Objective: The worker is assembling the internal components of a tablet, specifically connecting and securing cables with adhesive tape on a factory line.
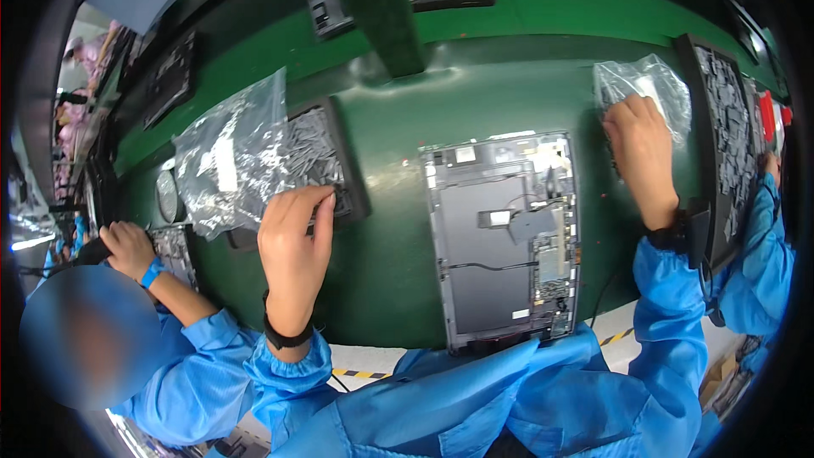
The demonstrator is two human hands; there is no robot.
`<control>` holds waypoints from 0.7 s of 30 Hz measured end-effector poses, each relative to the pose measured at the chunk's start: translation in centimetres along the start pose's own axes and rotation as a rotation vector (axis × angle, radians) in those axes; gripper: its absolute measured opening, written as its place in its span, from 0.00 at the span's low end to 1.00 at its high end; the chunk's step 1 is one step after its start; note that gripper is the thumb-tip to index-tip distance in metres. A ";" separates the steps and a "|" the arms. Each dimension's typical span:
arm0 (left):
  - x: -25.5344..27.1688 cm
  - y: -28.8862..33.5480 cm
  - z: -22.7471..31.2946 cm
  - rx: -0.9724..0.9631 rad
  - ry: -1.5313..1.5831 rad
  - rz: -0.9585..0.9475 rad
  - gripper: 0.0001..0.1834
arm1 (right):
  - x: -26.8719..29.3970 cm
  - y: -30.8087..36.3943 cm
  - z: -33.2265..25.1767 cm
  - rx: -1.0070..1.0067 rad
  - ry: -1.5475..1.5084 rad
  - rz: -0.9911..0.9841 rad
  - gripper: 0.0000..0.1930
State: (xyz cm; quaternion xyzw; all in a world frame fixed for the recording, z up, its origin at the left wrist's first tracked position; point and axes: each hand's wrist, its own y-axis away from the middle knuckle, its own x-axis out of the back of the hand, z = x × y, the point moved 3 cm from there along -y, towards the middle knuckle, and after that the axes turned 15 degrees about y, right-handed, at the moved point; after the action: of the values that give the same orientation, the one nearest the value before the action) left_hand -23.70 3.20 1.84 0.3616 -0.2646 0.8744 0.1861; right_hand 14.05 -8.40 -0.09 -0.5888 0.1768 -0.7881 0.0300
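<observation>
Seemingly mid part-picking: left hand (292, 242) fingers rest flat on a tray of small parts (318, 161) near the surface's left edge; right hand (640, 148) clutches a clear bag (657, 89) near the right edge. An opened tablet (504, 237) awaits parts between them.

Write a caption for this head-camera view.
Left hand reaches a tray of small parts, right hand a clear bag, an opened device between.

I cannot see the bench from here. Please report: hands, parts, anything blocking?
Left hand on left parts tray, fingers down. Right hand on clear bag by right tray. Opened device lies between, untouched. Nothing blocking.
</observation>
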 end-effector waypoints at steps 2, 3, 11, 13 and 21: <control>0.1 0.2 -0.6 0.007 -0.038 0.005 0.04 | 0.0 0.0 -0.3 0.027 -0.041 0.026 0.04; -0.1 0.4 -0.7 0.030 -0.038 -0.016 0.05 | 0.4 0.0 -0.5 -0.002 -0.074 0.084 0.04; -1.0 0.2 -1.7 0.047 -0.080 -0.083 0.09 | 1.1 2.0 -0.9 -0.368 -0.806 0.051 0.08; -1.0 0.0 -1.8 0.027 -0.085 -0.088 0.08 | 1.2 2.4 -1.8 -0.472 -1.197 -0.124 0.08; -1.2 -0.7 -2.0 0.018 -0.077 -0.102 0.06 | 1.2 2.6 -4.1 -0.485 -1.808 -0.406 0.10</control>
State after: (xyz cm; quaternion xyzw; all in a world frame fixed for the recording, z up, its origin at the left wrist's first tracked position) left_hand -23.61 4.79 0.00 0.4096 -0.2447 0.8517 0.2168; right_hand 9.37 -10.14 -0.79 -0.9841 0.1399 0.0326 -0.1048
